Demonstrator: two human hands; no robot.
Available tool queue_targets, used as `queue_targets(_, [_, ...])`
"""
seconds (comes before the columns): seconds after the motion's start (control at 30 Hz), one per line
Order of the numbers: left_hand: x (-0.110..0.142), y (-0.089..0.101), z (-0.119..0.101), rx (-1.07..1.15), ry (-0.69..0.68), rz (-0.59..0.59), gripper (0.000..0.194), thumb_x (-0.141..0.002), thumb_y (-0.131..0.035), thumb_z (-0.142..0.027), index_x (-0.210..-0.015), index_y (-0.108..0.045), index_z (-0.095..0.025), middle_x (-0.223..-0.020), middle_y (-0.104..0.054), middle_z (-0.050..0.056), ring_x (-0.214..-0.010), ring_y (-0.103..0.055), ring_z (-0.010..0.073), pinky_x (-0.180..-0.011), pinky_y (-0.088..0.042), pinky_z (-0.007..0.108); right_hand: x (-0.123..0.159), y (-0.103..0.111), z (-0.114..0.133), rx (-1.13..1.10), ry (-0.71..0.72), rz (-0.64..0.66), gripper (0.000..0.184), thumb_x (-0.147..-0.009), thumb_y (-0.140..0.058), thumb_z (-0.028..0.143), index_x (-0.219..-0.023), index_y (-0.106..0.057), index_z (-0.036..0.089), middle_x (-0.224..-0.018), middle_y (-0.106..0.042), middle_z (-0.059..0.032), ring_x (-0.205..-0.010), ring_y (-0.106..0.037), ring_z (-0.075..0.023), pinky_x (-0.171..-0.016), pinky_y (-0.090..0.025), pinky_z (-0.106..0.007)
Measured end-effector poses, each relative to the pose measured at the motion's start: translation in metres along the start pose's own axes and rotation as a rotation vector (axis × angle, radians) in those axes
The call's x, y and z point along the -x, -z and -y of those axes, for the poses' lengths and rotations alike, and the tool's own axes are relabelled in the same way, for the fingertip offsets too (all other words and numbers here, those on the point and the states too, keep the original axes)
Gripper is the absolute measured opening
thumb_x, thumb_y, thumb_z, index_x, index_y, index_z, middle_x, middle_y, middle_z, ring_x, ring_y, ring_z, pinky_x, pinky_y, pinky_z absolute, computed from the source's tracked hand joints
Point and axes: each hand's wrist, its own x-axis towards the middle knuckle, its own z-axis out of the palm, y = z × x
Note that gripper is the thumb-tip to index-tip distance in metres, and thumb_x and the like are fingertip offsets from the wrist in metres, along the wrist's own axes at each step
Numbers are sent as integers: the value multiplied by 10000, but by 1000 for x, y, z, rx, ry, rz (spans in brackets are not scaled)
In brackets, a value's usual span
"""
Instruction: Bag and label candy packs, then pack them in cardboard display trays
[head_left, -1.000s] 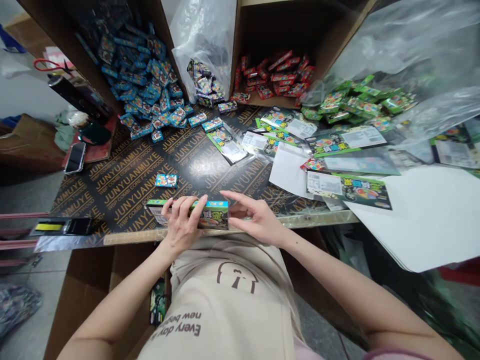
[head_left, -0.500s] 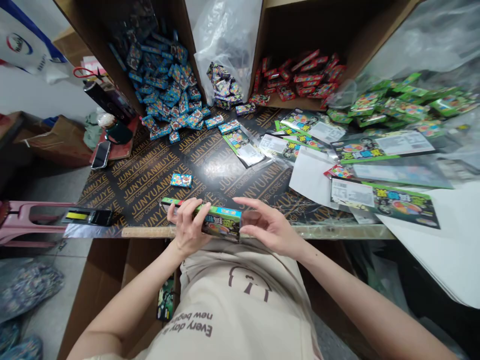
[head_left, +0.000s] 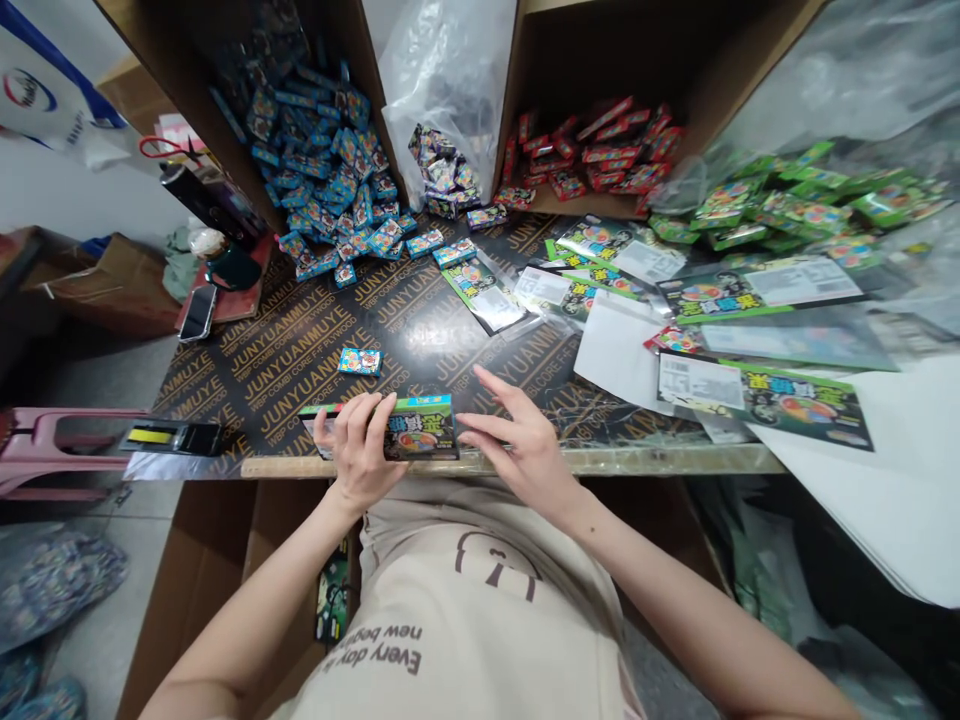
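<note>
My left hand (head_left: 358, 445) is wrapped round a long flat candy package (head_left: 420, 432), dark with a green edge and a bright blue strip at its top right. It is held at the table's front edge, its printed face toward me. My right hand (head_left: 521, 440) is at the package's right end, thumb and fingers apart; whether a fingertip touches the end is unclear. Just beyond the package a single small blue packet (head_left: 360, 361) lies on the black table (head_left: 300, 345). The left fingers hide part of the package.
At the back are piles of blue packets (head_left: 330, 170), purple packets (head_left: 444, 170), red packets (head_left: 600, 150) and green packets (head_left: 787, 195). Flat printed sleeves (head_left: 802, 400) and white paper (head_left: 619, 345) cover the right side. A phone (head_left: 199, 313) and a tape dispenser (head_left: 176, 437) are on the left.
The package has shifted left in my left hand and its printed face has turned more toward me. My right hand has moved slightly left, its fingers still spread.
</note>
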Motion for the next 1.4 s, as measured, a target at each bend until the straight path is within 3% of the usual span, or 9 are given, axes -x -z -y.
queue_targets(0.23, [-11,5,9,-24,-5,29,534,-755,-649,-406,-1266,-553,-282,-1224,-566,133,-1214,-478,363,-1093,-90,618,-13,-7,-7,-311,-263,195,245,-891,-565,327,-1006,-753,219,-1385,-542,-123,-1278,-524,-268,-1077,-409,-477])
queue_targets(0.53, [-32,13,31,-175,-150,-32,562,-761,-641,-353,-1304,-515,-278,-1205,-574,121,-1165,-499,319,-1091,-104,544,-25,-8,-18,-39,-163,36,108,-767,-674,312,-798,-731,224,-1402,-530,-97,-1389,-361,-327,-1080,-276,-626])
queue_targets(0.63, [-41,18,57,-259,-26,-40,576,-755,-642,-390,-1288,-529,-206,-1191,-569,161,-1157,-477,337,-1078,-95,557,-32,13,-44,95,-255,-113,192,-740,-707,377,-826,-724,206,-1386,-539,-133,-1351,-406,-339,-1074,-297,-594])
queue_targets(0.73, [-46,24,69,-326,-21,2,569,-771,-629,-391,-1293,-526,-190,-1195,-570,174,-1158,-467,338,-1076,-78,561,-38,26,-54,195,-332,-243,442,-683,-757,417,-1055,-694,187,-1385,-515,-183,-1234,-508,-362,-1002,-378,-572])
queue_targets(0.87, [-48,26,47,-293,-168,17,527,-807,-595,-320,-1320,-516,-224,-1213,-582,147,-1159,-492,311,-1095,-63,530,-38,3,-27,-180,-380,-69,352,-830,-587,409,-1059,-700,167,-920,-714,-101,-647,-665,-195,-648,-524,-341])
queue_targets(1.0, [-50,26,25,-248,-259,-24,545,-815,-573,-219,-1353,-496,-261,-1258,-580,134,-1172,-510,293,-1110,-57,510,-34,-31,-3,-435,-515,174,347,-868,-463,308,-1016,-730,142,-472,-594,8,-403,-582,-149,-494,-462,-261])
queue_targets(1.17, [-52,28,20,-267,-329,-45,553,-825,-553,-175,-1367,-490,-262,-1245,-601,131,-1164,-533,273,-1124,-45,487,-29,-32,4,-220,-393,-119,272,-785,-584,268,-977,-752,174,-890,-703,-76,-586,-596,-121,-586,-490,-265])
queue_targets(1.33, [-56,25,10,-269,-361,23,558,-846,-488,-108,-1387,-470,-245,-1240,-613,135,-1184,-539,256,-1135,-71,465,-29,-42,-1,-654,-627,92,350,-727,-687,405,-988,-712,172,-814,-696,-36,-467,-556,-100,-366,-378,-211])
queue_targets(1.4, [-59,23,6,-268,-395,54,556,-853,-469,-91,-1393,-463,-225,-1232,-618,140,-1183,-544,247,-1139,-90,449,-30,-51,-5,-792,-722,62,333,-680,-725,435,-876,-683,169,-710,-680,-12,-396,-527,-86,-306,-296,-182])
